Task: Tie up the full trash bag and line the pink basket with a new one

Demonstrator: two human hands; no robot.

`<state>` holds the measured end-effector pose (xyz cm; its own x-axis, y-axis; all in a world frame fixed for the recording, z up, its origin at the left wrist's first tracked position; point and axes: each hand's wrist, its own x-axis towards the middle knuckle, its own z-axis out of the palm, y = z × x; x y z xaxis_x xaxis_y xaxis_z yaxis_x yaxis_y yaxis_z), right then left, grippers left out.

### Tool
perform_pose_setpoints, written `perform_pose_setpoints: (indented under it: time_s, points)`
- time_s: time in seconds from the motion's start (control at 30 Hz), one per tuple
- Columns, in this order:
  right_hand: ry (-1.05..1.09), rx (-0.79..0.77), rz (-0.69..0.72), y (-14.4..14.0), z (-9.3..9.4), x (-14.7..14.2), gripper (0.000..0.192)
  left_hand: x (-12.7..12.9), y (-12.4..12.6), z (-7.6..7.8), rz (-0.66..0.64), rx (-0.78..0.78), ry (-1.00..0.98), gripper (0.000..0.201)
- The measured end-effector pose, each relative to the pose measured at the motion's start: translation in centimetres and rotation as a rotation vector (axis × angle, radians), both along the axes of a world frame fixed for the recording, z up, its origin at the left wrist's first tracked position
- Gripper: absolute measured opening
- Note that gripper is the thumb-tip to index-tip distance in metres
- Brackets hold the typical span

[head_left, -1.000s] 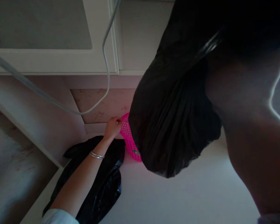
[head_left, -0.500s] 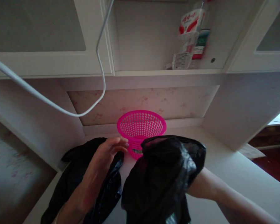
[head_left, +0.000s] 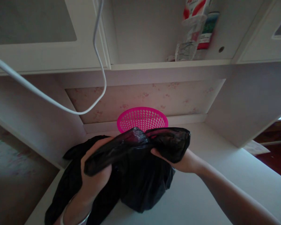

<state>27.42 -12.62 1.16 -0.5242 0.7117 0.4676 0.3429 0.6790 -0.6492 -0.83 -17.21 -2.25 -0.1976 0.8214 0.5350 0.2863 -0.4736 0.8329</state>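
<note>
A black plastic bag (head_left: 145, 178) hangs in front of me, its rim stretched between both hands. My left hand (head_left: 96, 172) is closed on the rim's left side, with bag film folded over the fingers. On the right side, my right hand (head_left: 178, 159) grips the rim; a thumb shows below the fold while the other fingers are hidden by the film. Behind the bag stands a pink mesh basket (head_left: 142, 109), its lower part covered from view. More black plastic (head_left: 63, 190) lies on the surface beneath my left forearm.
A white cable (head_left: 49, 101) loops down at upper left. Plastic bottles (head_left: 189, 37) stand in the open cabinet above, whose lower edge (head_left: 168, 65) overhangs the white countertop (head_left: 215, 162). Side panels (head_left: 248, 103) bound the nook.
My left hand has moved onto the bag's rim and grips it. The bag has shifted left and is spread wider between both hands. The view has tilted down slightly.
</note>
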Motion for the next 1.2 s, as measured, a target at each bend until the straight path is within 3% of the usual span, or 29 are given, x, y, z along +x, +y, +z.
perform_pose_setpoints:
  time_s: [0.13, 0.3, 0.43, 0.57, 0.77, 0.9, 1.03, 1.07, 1.13, 1.2]
  points:
    - [0.052, -0.172, -0.152, 0.7, -2.5, 2.9, 0.043, -0.4, 4.1, -1.1, 0.244, 0.072, -0.153, 0.013]
    - [0.261, -0.258, -0.394, 0.9, -5.5, 6.9, 0.041, -1.8, 7.1, -1.6, 0.245, 0.012, -0.522, 0.011]
    - [0.592, -0.349, -0.542, 1.6, -7.4, 9.8, 0.031, -4.5, 8.3, -2.0, 0.245, 0.019, -0.501, 0.013]
    - [0.858, -0.339, -0.543, 2.5, -8.1, 11.6, 0.034, -7.1, 9.3, -2.6, 0.211, 0.044, -0.566, 0.018]
    - [1.014, -0.329, -0.560, 3.2, -7.8, 12.8, 0.039, -9.4, 9.2, -2.8, 0.100, -0.073, -0.539, 0.032]
    - [1.105, -0.284, -0.518, 3.3, -6.8, 13.6, 0.035, -11.1, 8.3, -1.8, 0.024, -0.094, -0.543, 0.028]
    - [1.088, -0.252, -0.383, 3.0, -5.9, 14.0, 0.022, -11.4, 7.2, -0.1, -0.103, -0.099, -0.536, 0.033]
    - [1.070, -0.255, -0.341, 2.8, -5.9, 13.9, 0.026, -11.1, 6.9, 0.0, -0.160, -0.089, -0.554, 0.034]
    - [1.029, -0.292, -0.262, 2.4, -6.4, 13.7, 0.050, -10.1, 6.3, -0.4, -0.287, -0.081, -0.608, 0.043]
    - [0.970, -0.386, -0.211, 2.1, -7.4, 13.5, 0.080, -8.7, 5.6, -1.8, -0.362, -0.132, -0.653, 0.069]
